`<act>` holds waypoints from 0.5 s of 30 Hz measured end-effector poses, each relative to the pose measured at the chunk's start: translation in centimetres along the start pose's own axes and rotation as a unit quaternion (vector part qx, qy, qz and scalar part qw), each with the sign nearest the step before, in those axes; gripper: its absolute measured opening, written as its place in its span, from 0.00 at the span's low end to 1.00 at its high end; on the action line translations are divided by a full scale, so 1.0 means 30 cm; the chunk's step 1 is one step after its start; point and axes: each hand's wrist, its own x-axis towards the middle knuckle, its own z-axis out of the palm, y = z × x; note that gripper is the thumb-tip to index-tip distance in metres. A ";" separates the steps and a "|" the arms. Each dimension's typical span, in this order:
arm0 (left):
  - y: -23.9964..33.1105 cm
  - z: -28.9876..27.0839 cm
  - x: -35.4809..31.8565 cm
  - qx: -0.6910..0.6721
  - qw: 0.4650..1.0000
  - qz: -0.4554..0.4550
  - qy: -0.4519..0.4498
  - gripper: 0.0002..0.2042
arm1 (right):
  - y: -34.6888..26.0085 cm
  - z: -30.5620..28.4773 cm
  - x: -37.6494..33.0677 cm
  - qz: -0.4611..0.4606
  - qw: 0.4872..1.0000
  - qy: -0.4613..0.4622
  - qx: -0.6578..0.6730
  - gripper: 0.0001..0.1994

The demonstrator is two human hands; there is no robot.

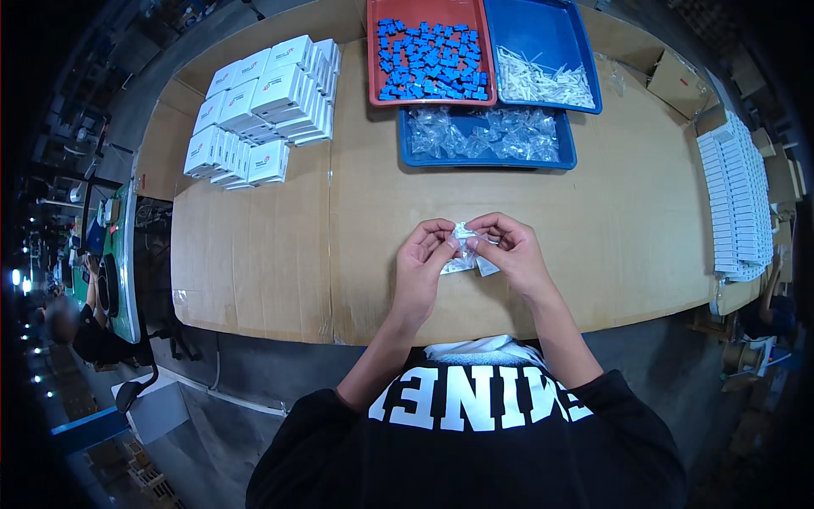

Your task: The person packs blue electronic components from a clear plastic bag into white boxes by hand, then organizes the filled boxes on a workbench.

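Both hands meet over the near middle of the cardboard-covered table, pinching a small clear plastic bag (pixel 462 231) between thumbs and fingertips. My left hand (pixel 424 254) grips its left side with curled fingers. From the other side, my right hand (pixel 514 254) closes on it in the same way. Something whitish shows through the plastic, too small to make out. Just under the fingertips lies a flat white piece (pixel 487 266), partly hidden by my hands; I cannot tell whether it is a box or a packet.
Beyond my hands stand a red tray (pixel 415 10) of small blue parts, a blue tray (pixel 534 25) of white sticks, and a lower blue tray (pixel 487 166) of clear bags. White boxes (pixel 254 106) are stacked at left, more white boxes (pixel 733 199) at far right.
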 end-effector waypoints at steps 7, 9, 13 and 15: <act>-0.012 -0.001 0.003 -0.033 0.999 0.014 0.025 0.15 | 0.018 0.002 0.003 0.009 0.999 0.021 -0.046 0.08; -0.018 -0.006 0.004 -0.040 0.998 0.022 0.031 0.16 | 0.018 0.006 0.003 0.015 0.998 -0.001 -0.055 0.10; -0.014 -0.002 0.003 -0.051 0.997 0.041 0.040 0.16 | 0.018 0.016 0.000 0.028 0.999 0.002 -0.046 0.12; -0.010 -0.001 0.002 -0.049 0.997 0.039 0.040 0.16 | 0.041 0.004 0.002 0.037 0.998 -0.007 -0.052 0.12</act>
